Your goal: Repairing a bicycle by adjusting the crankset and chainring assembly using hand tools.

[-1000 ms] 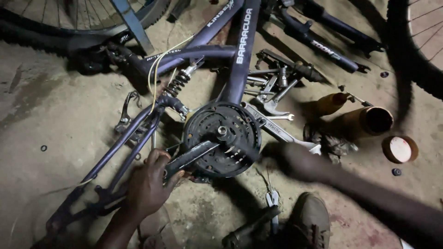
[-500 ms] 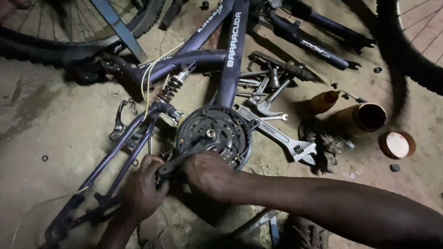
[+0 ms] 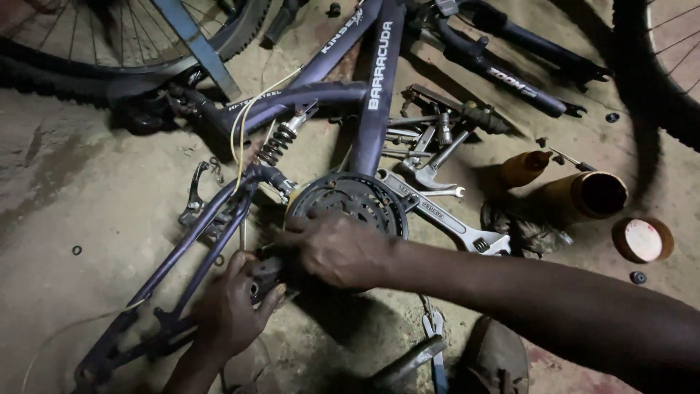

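Note:
A dark purple bicycle frame (image 3: 375,87) lies flat on a concrete floor, its black toothed chainring (image 3: 350,201) facing up. My left hand (image 3: 233,306) grips the pedal end of the black crank arm (image 3: 264,277) below the chainring. My right hand (image 3: 335,248) reaches across from the right and rests closed on the crank near the chainring's lower edge, hiding its centre. The rear stays (image 3: 182,255) of the frame run down to the left past my left wrist.
Spanners (image 3: 445,219) and other tools (image 3: 430,138) lie right of the chainring. A brown tin (image 3: 583,195) lies on its side beside its round lid (image 3: 643,239) and a rag (image 3: 521,230). Wheels (image 3: 95,66) sit at top left and top right. A fork (image 3: 510,51) lies above. My shoe (image 3: 496,361) is at the bottom.
My right hand came in from the right over the tools and settled on the crank at the chainring. My left hand kept hold of the crank arm.

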